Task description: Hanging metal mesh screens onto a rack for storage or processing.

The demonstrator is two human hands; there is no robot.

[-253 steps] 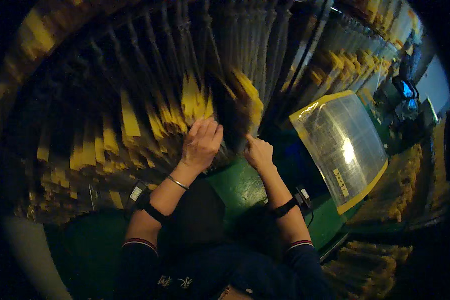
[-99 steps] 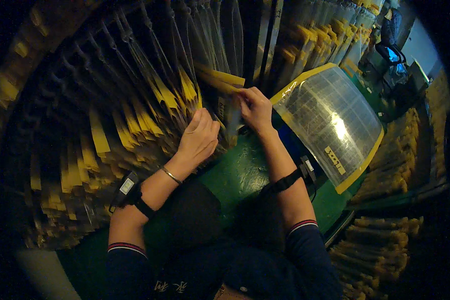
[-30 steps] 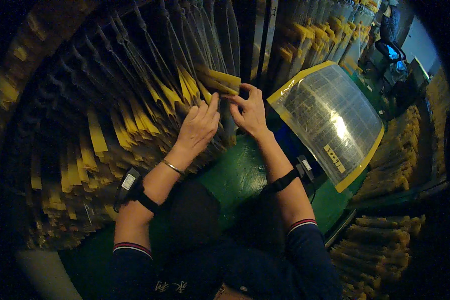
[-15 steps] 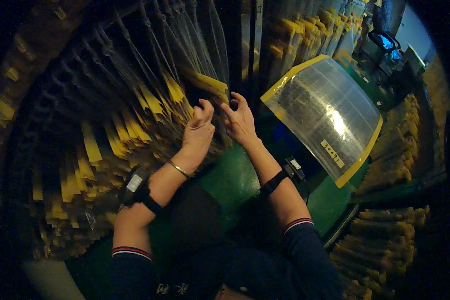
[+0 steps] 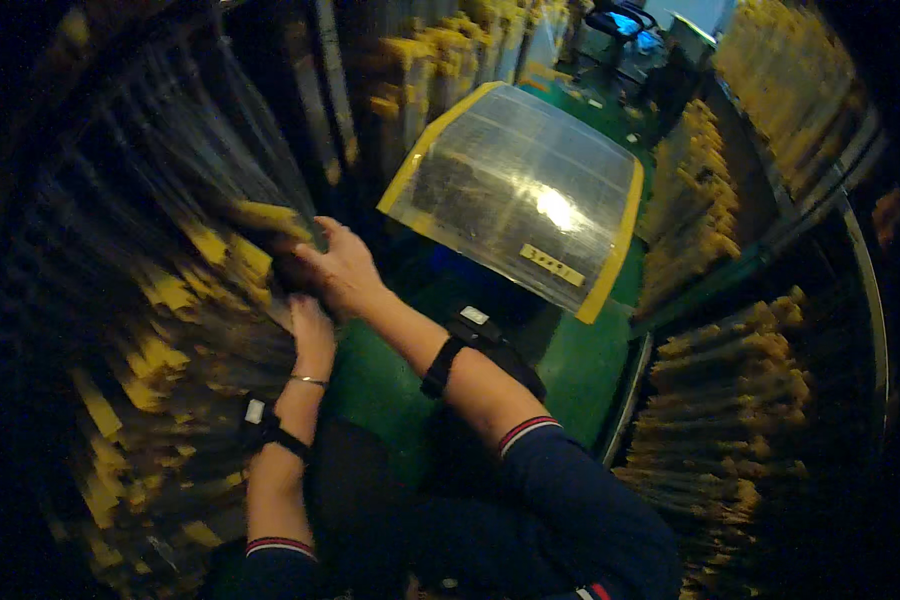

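My right hand (image 5: 348, 268) reaches left to the end of a yellow-edged hanging sheet (image 5: 273, 216), its thumb and forefinger spread apart at the edge. Just below it, my left hand (image 5: 312, 328) is in among the lower parts of the hanging sheets (image 5: 210, 245); its fingers are smeared and partly hidden. Many of these sheets hang close together in a row, with yellow strips along their edges. To the right of my hands is a large see-through sheet (image 5: 490, 160), slightly bowed, with yellow bands on two opposite sides and a yellow label (image 5: 552, 264).
More yellow-edged sheets (image 5: 440, 60) hang at the back. Packed racks of them (image 5: 730, 400) line the right side, beside a metal rail (image 5: 865, 290). Green floor (image 5: 370, 385) shows below my hands. A dark chair (image 5: 620, 20) stands far off.
My view has swung right, so the large see-through sheet appears further left. My left hand has dropped lower among the hanging sheets, below my right hand, which stays by the yellow edge.
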